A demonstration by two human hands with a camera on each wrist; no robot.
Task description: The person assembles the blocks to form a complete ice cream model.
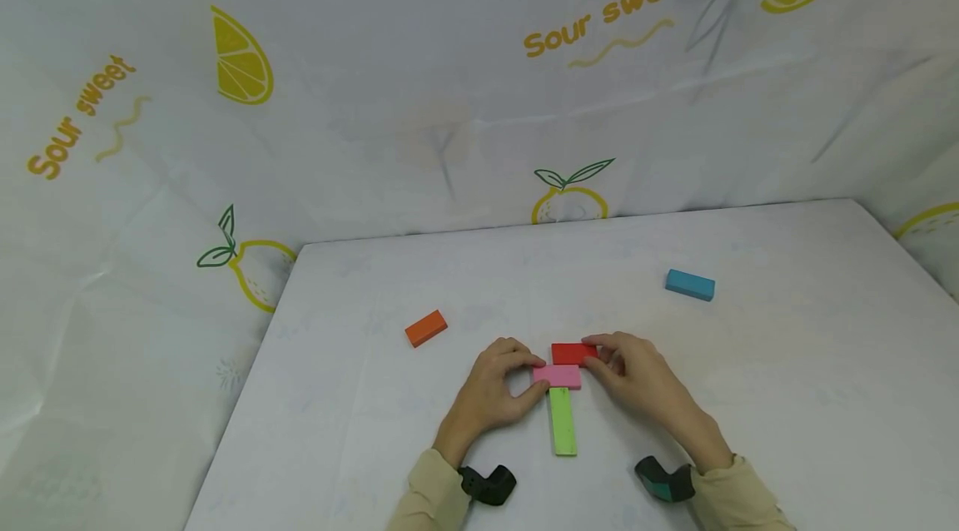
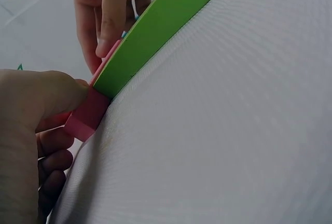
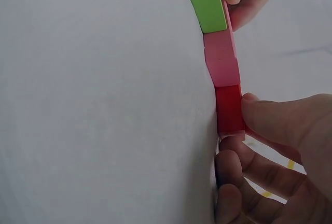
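Three flat blocks meet at the front middle of the table. The lime green block (image 1: 563, 423) points toward the person, its far end against the pink block (image 1: 567, 377), which lies crosswise. Behind and slightly right of the pink one lies the red block (image 1: 568, 354), also crosswise. My left hand (image 1: 496, 385) pinches the pink block's left end between thumb and index finger. With thumb and fingers, my right hand (image 1: 638, 374) pinches the red block's right end (image 3: 229, 109). The right hand's other fingers curl beneath, close to the tabletop, in the right wrist view.
An orange block (image 1: 426, 329) lies to the left, beyond the left hand. Farther back on the right is a blue block (image 1: 690, 285). The white table (image 1: 337, 431) ends at a back edge before a lemon-printed cloth (image 1: 419, 81). Each wrist wears a dark camera mount (image 1: 489, 485).
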